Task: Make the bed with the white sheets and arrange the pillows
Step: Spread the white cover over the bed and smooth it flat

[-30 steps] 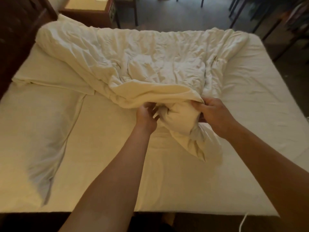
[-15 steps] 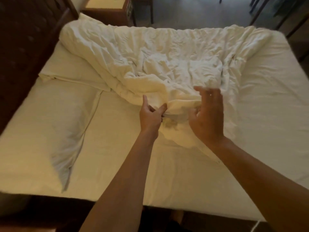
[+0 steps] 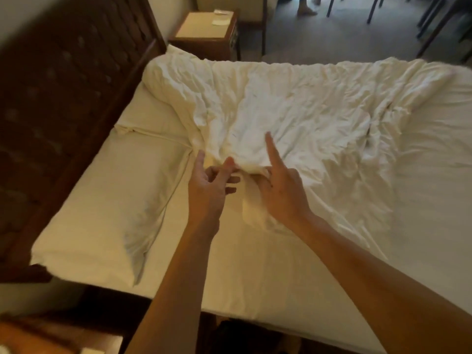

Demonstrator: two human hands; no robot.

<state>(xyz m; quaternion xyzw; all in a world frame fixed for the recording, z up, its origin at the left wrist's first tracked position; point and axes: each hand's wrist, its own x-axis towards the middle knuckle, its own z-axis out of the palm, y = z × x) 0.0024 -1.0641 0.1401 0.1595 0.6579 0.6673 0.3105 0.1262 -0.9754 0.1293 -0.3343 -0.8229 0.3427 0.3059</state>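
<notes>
On bed [image 3: 255, 277]: two pillows [image 3: 102, 200] [image 3: 153, 116], one duvet [image 3: 293, 106].

The blanket [image 3: 293, 106] is lying across the far side of the bed [image 3: 281, 264]. One pillow [image 3: 102, 200] is lying at the left, next to the headboard [image 3: 63, 98]. A small table [image 3: 207, 29] is standing behind the bed.

A bedroom, plainly: a bed [image 3: 255, 277] with rumpled white sheets [image 3: 293, 111] fills the frame, a dark carved headboard [image 3: 63, 98] at left, a wooden nightstand [image 3: 207, 29] at upper centre.
</notes>
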